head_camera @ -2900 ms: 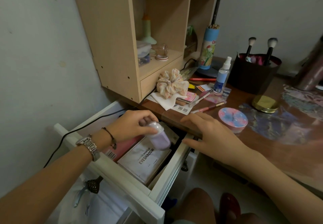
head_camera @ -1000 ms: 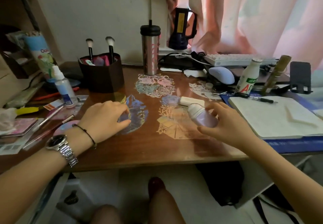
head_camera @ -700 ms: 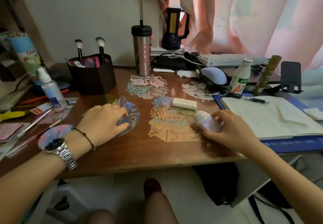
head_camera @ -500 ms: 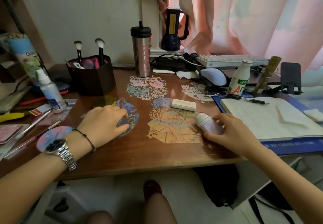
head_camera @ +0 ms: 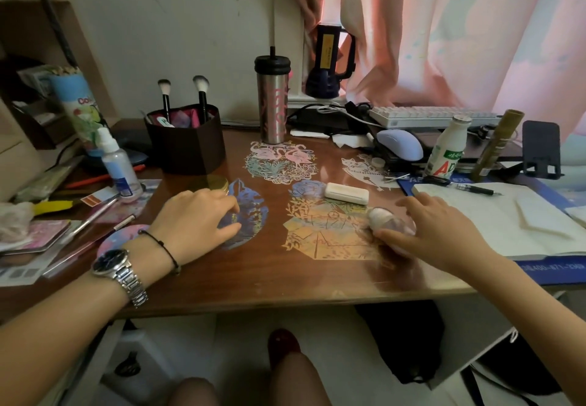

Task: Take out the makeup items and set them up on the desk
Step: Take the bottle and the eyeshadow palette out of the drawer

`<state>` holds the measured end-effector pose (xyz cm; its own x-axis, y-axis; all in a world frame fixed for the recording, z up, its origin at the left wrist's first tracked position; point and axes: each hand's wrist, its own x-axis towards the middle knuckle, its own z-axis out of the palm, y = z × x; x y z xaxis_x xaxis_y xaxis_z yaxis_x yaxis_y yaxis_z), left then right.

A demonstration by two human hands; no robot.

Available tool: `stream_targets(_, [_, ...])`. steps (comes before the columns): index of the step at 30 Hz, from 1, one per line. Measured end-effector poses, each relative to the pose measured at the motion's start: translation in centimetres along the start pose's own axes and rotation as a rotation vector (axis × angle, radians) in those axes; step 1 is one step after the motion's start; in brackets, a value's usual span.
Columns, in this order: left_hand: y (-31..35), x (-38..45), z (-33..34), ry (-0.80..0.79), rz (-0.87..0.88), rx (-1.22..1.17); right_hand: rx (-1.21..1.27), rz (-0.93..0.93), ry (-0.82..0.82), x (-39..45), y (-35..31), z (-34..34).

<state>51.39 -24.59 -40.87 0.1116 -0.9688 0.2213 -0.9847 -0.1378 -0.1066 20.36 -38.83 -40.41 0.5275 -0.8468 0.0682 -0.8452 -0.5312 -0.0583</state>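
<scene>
A small lavender bottle with a white cap [head_camera: 389, 222] lies on its side on the brown desk [head_camera: 253, 275], just left of the open notebook. My right hand [head_camera: 437, 231] is curled over it, thumb in front and fingers behind. My left hand [head_camera: 196, 218] rests palm down on the desk with loosely bent fingers and nothing in it. A gold round compact [head_camera: 217, 182] sits just beyond its fingers. A pink and blue round compact [head_camera: 119, 239] lies partly under my left wrist. Two makeup brushes stand in a dark holder [head_camera: 187, 145].
A white spray bottle [head_camera: 119, 164] and pencils lie at the left. A steel tumbler [head_camera: 272, 101] stands at the back, a white case [head_camera: 346, 193] in the middle. An open notebook [head_camera: 494, 215], mouse [head_camera: 401, 144], drink bottle [head_camera: 445, 152] and keyboard [head_camera: 434, 116] fill the right.
The bottle came out of the drawer in my left hand and is now in my right. Over the last second my right hand lowered it onto the desk. The left hand stayed put.
</scene>
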Motion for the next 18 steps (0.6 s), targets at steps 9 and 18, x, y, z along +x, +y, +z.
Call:
stream_targets(9, [-3.2,-4.1,-2.7,0.042,-0.043,-0.002,-0.128,-0.283,0.257,0.4,-8.6,-1.9])
stream_targets(18, [-8.8,-11.2,-4.4,0.042,-0.163,0.013,-0.112,-0.492,0.339,0.5,-18.6,-0.6])
